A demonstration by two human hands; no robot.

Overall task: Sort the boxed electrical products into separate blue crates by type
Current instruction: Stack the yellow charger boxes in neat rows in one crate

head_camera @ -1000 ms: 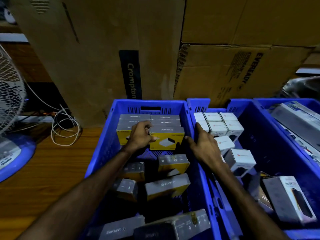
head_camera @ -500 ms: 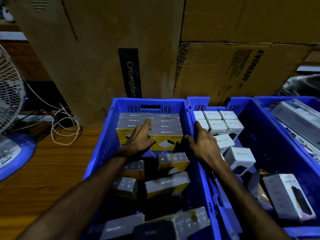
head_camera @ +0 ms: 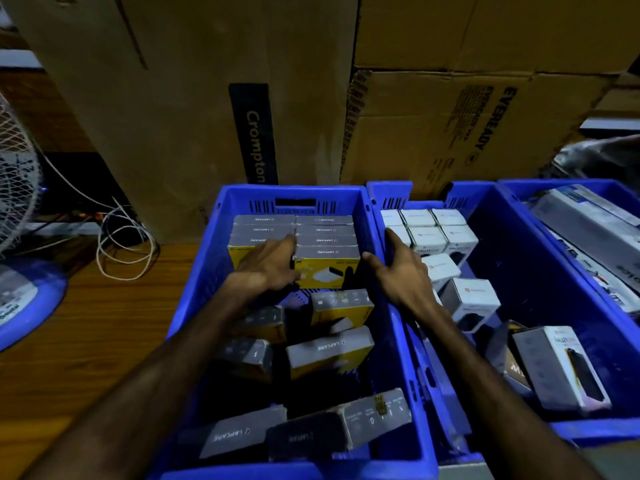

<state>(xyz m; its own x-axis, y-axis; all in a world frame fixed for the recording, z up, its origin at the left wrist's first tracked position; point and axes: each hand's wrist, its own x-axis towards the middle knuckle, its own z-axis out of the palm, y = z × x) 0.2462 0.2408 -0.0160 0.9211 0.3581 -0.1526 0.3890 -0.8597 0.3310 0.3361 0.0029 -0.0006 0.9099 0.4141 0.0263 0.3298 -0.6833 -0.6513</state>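
The left blue crate (head_camera: 207, 271) holds grey-and-yellow Lapcare boxes: a neat row (head_camera: 325, 252) at the far end and several loose ones (head_camera: 329, 348) nearer me. My left hand (head_camera: 268, 265) lies flat on the front-left box of that row, fingers stretched over its top. My right hand (head_camera: 398, 268) is spread over the wall between this crate and the middle blue crate (head_camera: 519, 258), thumb on the left side, index finger by the white boxes (head_camera: 427, 233) stacked at the far end. More white boxes (head_camera: 472, 299) lie loose behind it.
A third blue crate (head_camera: 512, 188) on the right holds long grey boxes (head_camera: 588, 223). A larger grey-and-white box (head_camera: 561, 368) lies in the middle crate's near end. Tall cardboard cartons (head_camera: 173, 98) stand behind the crates. A fan (head_camera: 17, 209) and a coiled white cable (head_camera: 121, 251) are on the wooden surface at left.
My left hand has flattened and slid forward over the front-left Lapcare box. My right hand has stayed on the crate wall.
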